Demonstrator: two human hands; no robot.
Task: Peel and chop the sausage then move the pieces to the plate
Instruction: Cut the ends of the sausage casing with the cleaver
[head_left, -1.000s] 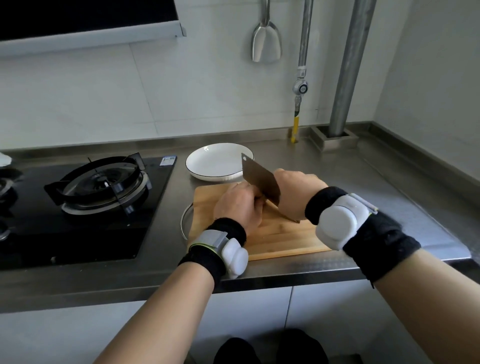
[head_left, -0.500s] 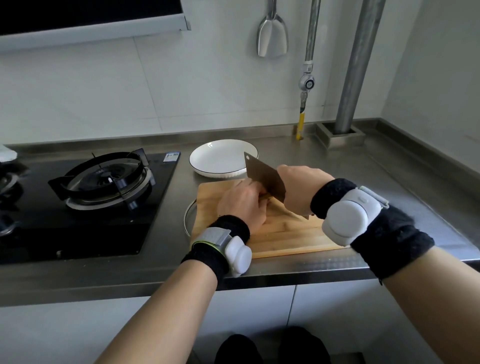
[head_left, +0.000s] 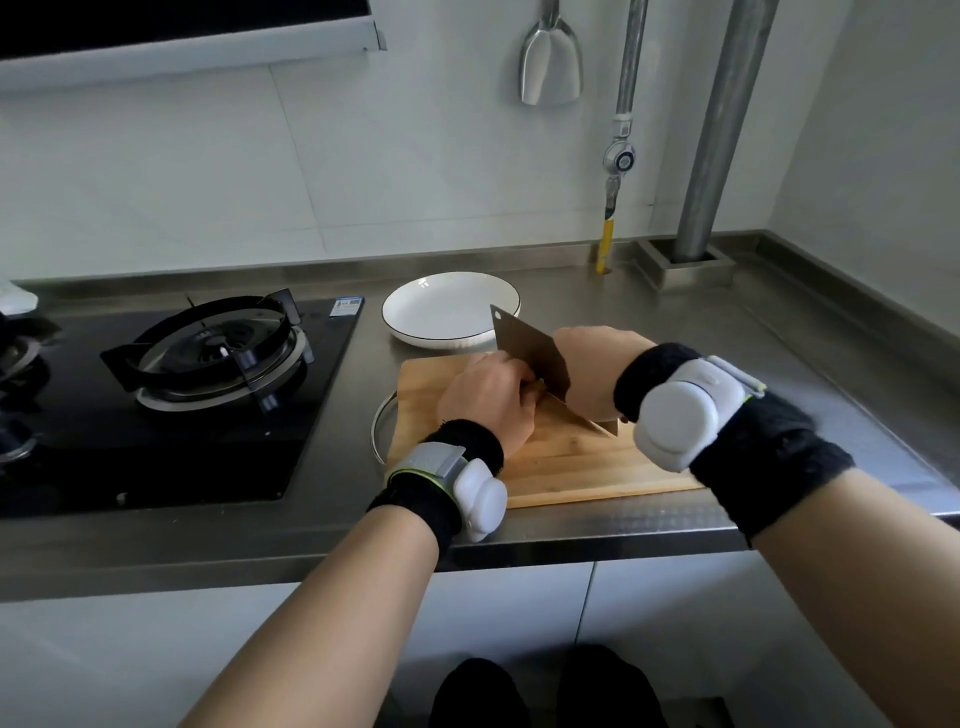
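A wooden cutting board (head_left: 566, 467) lies on the steel counter. My left hand (head_left: 488, 397) rests on the board with its fingers curled over the sausage (head_left: 537, 385), of which only a small bit shows beside the blade. My right hand (head_left: 592, 374) grips the handle of a cleaver (head_left: 530, 353). The blade stands edge down on the board, right against my left fingers. An empty white plate (head_left: 447, 306) sits just behind the board.
A black gas hob (head_left: 208, 358) with a burner takes up the counter's left side. A round wire ring (head_left: 379, 431) pokes out from under the board's left edge. Pipes (head_left: 711, 130) and a hanging metal scoop (head_left: 550, 62) are at the back wall. The counter's front edge is close to my wrists.
The view has shifted slightly. Both hands stay on the board, with the cleaver held against my left fingers throughout.
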